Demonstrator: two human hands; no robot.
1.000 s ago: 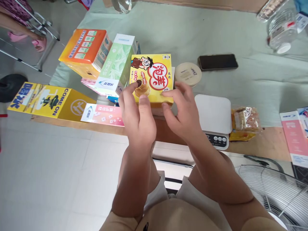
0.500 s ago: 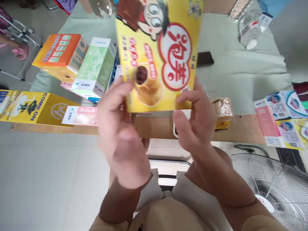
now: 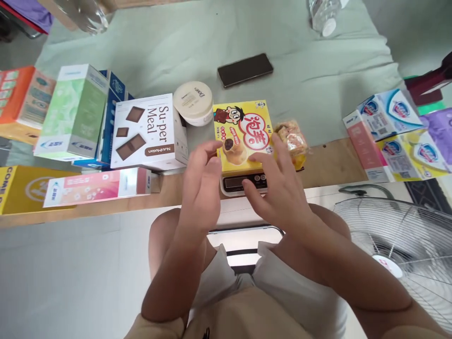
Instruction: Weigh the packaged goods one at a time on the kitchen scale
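Note:
A yellow snack box [image 3: 240, 136] with a cartoon face and a cream puff picture lies flat on a small digital scale [image 3: 234, 183], whose display and buttons show at the near side. My left hand [image 3: 201, 188] is at the box's left edge, fingers extended and holding nothing. Over the near right corner my right hand [image 3: 278, 183] has its fingers spread, thumb beside the scale's display; whether its fingertips touch the box I cannot tell. Just right of the box is a clear-wrapped snack pack [image 3: 291, 139].
Left of the box stand a round Dove tub [image 3: 193, 101], a white Su-per Meal box [image 3: 148, 129], a pink-and-white carton [image 3: 97, 187] and a green carton [image 3: 72, 113]. A phone [image 3: 245, 69] lies behind. Soap boxes [image 3: 399, 136] are at right, above a fan [image 3: 391, 259].
The yellow box has gone from being held up in both hands to lying on the scale. Both hands have loosened from it, and the view has shifted.

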